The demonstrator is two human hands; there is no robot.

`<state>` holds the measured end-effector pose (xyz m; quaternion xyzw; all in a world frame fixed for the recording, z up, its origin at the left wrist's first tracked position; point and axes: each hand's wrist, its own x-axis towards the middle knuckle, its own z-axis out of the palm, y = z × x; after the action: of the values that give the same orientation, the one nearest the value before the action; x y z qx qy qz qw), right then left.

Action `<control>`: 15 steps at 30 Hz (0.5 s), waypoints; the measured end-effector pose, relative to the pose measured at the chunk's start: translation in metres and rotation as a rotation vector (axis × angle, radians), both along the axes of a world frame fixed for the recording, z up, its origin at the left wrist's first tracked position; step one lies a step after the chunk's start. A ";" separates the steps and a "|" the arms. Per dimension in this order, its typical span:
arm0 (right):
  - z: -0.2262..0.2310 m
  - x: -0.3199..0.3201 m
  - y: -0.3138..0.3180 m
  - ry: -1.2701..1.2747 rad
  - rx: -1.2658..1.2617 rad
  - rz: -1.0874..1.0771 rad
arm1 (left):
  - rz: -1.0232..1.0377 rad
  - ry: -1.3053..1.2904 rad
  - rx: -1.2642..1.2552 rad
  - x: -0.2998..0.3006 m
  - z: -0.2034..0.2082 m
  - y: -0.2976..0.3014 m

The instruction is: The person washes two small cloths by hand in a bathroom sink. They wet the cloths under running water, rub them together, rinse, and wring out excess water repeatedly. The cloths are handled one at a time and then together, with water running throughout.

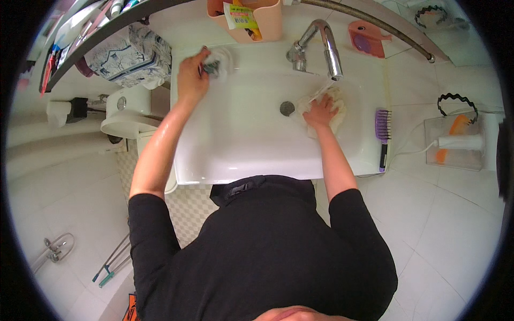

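Note:
Under my right hand [322, 111] lies a wet, cream-coloured cloth [338, 119], pressed against the white sink basin [241, 155] just right of the drain [287, 108]. The fingers of that hand are spread over the cloth. A thin stream of water runs onto it from the chrome faucet [331, 59]. At the sink's back left corner, my left hand [193, 79] curls its fingers at the side of a clear round dish [222, 58]. A small dark object [212, 68] shows by the fingertips; blur hides its kind and exactly what the fingers grip.
A pink holder [267, 21] stands behind the sink, and a pink whale-shaped dish [367, 40] sits right of the faucet. On the right rim rests a purple hairbrush [383, 125]. A shelf edge [123, 18] and a metal hose [369, 20] cross above.

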<state>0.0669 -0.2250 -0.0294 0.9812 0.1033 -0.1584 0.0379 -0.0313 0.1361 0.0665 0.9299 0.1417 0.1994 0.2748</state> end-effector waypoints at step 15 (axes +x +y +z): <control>0.024 -0.030 0.002 0.273 1.164 -0.415 | -0.059 0.097 -1.012 -0.007 -0.035 -0.102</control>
<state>0.0371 -0.2232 -0.0053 0.8117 -0.0160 -0.2042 -0.5470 -0.0382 0.0344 0.0313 0.6922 0.2066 0.0548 0.6893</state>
